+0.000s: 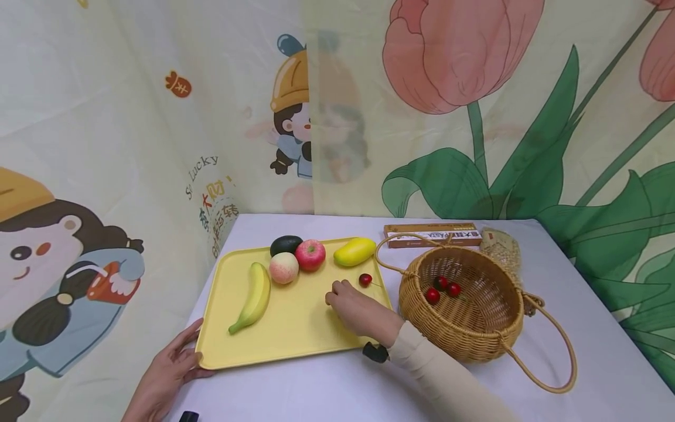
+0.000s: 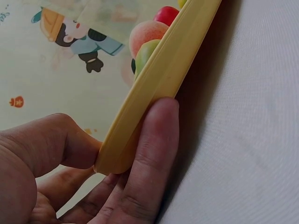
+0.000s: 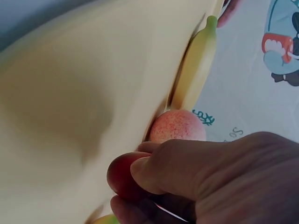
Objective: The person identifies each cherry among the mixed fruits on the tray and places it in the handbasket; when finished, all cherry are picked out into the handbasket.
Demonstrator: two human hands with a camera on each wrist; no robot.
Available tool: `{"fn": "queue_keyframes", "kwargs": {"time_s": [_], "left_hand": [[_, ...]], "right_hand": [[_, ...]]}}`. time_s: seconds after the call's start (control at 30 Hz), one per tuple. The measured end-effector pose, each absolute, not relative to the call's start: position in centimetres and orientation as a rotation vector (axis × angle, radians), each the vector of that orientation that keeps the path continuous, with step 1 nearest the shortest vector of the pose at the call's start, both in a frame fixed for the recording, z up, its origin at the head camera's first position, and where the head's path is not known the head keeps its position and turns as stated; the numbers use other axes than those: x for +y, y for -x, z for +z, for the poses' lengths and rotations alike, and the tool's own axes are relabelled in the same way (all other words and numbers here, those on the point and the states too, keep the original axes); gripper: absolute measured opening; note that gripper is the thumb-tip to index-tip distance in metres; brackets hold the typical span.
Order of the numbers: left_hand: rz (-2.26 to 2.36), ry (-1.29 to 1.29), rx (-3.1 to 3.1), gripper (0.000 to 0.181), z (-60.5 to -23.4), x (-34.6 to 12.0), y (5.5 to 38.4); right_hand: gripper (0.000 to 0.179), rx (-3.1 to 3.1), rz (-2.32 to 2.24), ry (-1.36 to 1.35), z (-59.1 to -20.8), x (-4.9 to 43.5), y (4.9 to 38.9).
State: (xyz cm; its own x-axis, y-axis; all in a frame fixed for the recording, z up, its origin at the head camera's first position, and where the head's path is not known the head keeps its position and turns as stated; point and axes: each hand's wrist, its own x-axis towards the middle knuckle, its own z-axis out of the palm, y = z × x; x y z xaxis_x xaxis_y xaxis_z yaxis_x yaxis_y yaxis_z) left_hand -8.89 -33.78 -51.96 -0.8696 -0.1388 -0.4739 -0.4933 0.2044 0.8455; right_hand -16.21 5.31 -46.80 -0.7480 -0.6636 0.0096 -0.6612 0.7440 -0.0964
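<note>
My left hand (image 1: 167,375) holds the front left corner of a yellow tray (image 1: 295,346). In the left wrist view its fingers (image 2: 156,154) lie against the tray's outer wall. Over the tray's right half is my right hand (image 1: 364,313), and the right wrist view shows it pinching a dark red cherry (image 3: 124,176) between thumb and fingers. Another cherry (image 1: 365,279) with a stem lies on the tray just beyond that hand. Also on the tray are a banana (image 1: 253,299), a peach (image 1: 283,268), a red apple (image 1: 310,255), a dark oval fruit (image 1: 285,245) and a yellow mango (image 1: 354,252).
A wicker basket (image 1: 459,340) with three cherries (image 1: 453,289) inside stands right of the tray, its handles folded outward. Behind it are a long pasta box (image 1: 432,234) and a bag (image 1: 501,249) of grainy food. Printed curtains (image 1: 348,117) enclose the white table (image 1: 285,392).
</note>
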Motion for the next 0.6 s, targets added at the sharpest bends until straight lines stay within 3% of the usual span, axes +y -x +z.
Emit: {"fn": "queue_keyframes", "kwargs": {"time_s": [0.6], "left_hand": [[1.737,0.559,2.204,0.084,-51.8,-33.7,8.5]], "right_hand": [[0.015,2.896,0.321,1.365,-45.2,6.9,13.4]]}}
